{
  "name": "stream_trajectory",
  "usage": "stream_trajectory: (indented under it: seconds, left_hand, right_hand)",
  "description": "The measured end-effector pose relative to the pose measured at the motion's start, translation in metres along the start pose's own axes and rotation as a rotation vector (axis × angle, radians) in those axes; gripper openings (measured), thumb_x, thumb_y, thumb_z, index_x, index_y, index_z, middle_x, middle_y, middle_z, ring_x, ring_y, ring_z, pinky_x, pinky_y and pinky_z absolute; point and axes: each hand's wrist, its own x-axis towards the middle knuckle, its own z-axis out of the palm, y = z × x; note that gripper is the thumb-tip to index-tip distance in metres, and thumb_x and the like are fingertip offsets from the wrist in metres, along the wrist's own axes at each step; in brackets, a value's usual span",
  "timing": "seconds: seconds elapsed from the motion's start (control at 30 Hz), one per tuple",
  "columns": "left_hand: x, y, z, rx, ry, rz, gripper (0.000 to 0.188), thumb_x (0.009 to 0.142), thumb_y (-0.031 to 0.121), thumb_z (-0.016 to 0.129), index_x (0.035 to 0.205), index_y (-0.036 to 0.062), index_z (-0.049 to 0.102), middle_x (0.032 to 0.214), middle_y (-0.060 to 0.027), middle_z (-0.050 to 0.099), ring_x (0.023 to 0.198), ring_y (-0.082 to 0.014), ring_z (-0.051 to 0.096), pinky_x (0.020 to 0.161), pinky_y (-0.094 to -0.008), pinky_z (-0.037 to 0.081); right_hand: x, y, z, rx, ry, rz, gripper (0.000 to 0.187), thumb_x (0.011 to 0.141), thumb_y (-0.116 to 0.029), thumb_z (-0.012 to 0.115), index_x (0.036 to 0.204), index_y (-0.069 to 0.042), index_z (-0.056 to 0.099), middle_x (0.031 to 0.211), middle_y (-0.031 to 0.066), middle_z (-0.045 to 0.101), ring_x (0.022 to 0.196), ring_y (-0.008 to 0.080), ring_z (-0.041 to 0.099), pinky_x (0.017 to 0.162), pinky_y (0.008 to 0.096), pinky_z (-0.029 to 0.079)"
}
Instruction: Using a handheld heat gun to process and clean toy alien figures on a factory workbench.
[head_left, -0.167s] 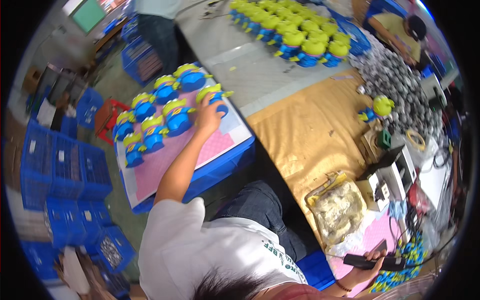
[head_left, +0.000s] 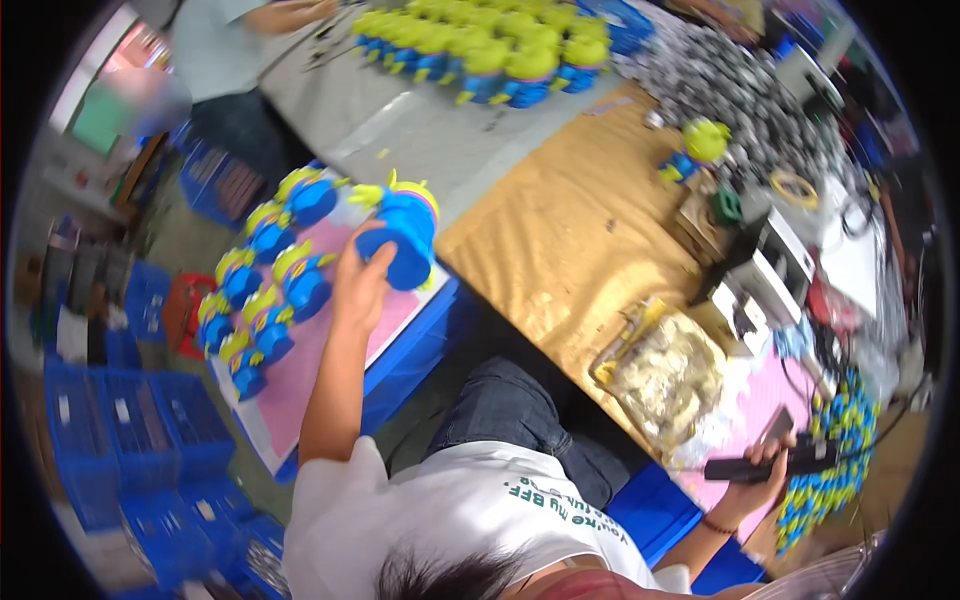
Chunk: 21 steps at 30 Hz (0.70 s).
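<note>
My left hand (head_left: 360, 282) is clamped on a blue and green toy figure (head_left: 400, 232), lifted just above the pink board (head_left: 320, 370). More such figures (head_left: 262, 290) sit beside it, leftward. My right hand (head_left: 762, 468) grips a dark tool (head_left: 760, 462).

Blue crates (head_left: 110, 440) at left; clear bag of parts (head_left: 665, 375) on tan cloth (head_left: 560, 230)
</note>
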Motion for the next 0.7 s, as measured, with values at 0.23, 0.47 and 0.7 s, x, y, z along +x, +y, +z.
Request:
stream_trajectory:
  seconds: [0.23,0.47,0.7]
  left_hand:
    - [-0.062,-0.025,0.189,-1.054,-0.543,-0.791,0.053,0.094,0.025,0.064,0.142,0.0261,0.042,0.139,-0.0115,0.051,0.122,-0.0353,0.057,0.088,-0.0591,0.057]
    - [-0.17,-0.061,0.299,-1.004,-0.67,-0.982,0.039,0.092,0.0,0.062,0.123,0.0222,0.054,0.125,-0.0043,0.055,0.11,-0.0227,0.059,0.094,-0.0445,0.052]
    - [-0.167,-0.041,0.263,-0.425,-0.701,-0.982,0.052,0.093,-0.004,0.058,0.138,0.0071,0.035,0.137,-0.0129,0.044,0.122,-0.0213,0.052,0.104,-0.0384,0.045]
  right_hand:
    - [-0.017,-0.027,0.027,-0.063,0.018,-0.189,0.039,0.095,-0.018,0.061,0.128,-0.004,0.046,0.086,0.0043,0.051,0.07,0.0146,0.051,0.072,0.0319,0.047]
    - [0.034,-0.039,0.069,-0.112,-0.103,-0.43,0.043,0.092,-0.015,0.063,0.13,-0.005,0.046,0.087,0.0053,0.054,0.071,0.0167,0.054,0.071,0.0353,0.046]
    - [0.121,-0.033,0.129,-0.189,-0.117,-0.627,0.025,0.084,0.004,0.064,0.106,0.001,0.055,0.077,0.0074,0.058,0.063,0.0174,0.061,0.064,0.0326,0.052]
